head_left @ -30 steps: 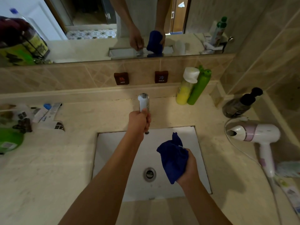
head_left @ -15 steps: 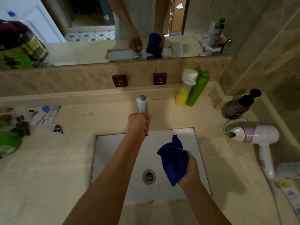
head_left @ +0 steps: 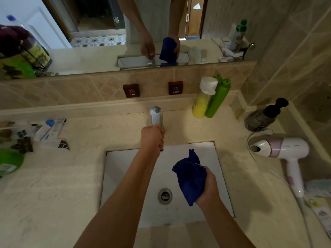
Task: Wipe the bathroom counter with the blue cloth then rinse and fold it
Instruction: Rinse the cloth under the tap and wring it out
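Note:
My right hand (head_left: 208, 188) holds the bunched blue cloth (head_left: 190, 178) over the white sink basin (head_left: 125, 169), to the right of the drain (head_left: 165, 196). The cloth hangs down from my fist. My left hand (head_left: 152, 138) is closed around the front part of the chrome tap (head_left: 156, 115) at the back of the basin. No water stream shows under the tap. The beige counter (head_left: 53, 194) surrounds the basin on all sides.
A yellow bottle (head_left: 204, 99) and a green bottle (head_left: 217, 97) stand behind the basin at right, with a dark pump bottle (head_left: 263, 117) and a white hairdryer (head_left: 283, 151) further right. Tubes and packets (head_left: 48, 133) and a green lid (head_left: 9, 163) lie on the left.
Both hands keep their places, the left on the tap and the right holding the cloth. Only the camera has tipped slightly, shifting the scene down in the frame.

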Available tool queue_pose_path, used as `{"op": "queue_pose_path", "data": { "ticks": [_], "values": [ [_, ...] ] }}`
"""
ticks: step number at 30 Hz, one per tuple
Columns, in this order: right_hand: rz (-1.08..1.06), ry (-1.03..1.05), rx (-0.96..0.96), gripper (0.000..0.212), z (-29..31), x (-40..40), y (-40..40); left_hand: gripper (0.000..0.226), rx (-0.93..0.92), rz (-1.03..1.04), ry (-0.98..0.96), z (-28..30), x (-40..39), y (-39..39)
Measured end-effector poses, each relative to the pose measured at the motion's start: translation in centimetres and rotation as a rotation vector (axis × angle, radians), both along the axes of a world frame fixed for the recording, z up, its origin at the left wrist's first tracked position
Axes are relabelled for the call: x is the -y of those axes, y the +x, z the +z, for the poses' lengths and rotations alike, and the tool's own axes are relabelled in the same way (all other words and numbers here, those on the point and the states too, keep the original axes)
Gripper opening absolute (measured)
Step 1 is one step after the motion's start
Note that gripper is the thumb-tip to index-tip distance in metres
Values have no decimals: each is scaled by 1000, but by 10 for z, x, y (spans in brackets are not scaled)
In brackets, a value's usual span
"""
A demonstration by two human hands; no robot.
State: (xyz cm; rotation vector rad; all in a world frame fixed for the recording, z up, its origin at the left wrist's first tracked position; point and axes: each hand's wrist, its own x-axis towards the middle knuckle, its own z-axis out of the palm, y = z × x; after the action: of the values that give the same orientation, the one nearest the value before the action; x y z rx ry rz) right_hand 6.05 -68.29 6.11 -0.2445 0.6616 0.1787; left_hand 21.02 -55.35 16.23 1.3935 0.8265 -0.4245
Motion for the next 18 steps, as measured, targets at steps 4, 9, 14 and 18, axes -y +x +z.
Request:
{"op": "queue_pose_path", "data": {
  "ticks": [4,9,14,18],
  "values": [
    [0,22,-36,38,-2,1,1,31,88,-29,-58,-4,-4,-8],
    [7,15,-18,41,-2,-2,-2,37,135,-118,-66,2,-13,-1],
    [31,28,-30,41,0,-4,-4,43,145,-60,-21,1,-2,3],
    [25,37,-14,41,0,-5,-4,46,178,-40,-7,-1,1,3]
  ]
}}
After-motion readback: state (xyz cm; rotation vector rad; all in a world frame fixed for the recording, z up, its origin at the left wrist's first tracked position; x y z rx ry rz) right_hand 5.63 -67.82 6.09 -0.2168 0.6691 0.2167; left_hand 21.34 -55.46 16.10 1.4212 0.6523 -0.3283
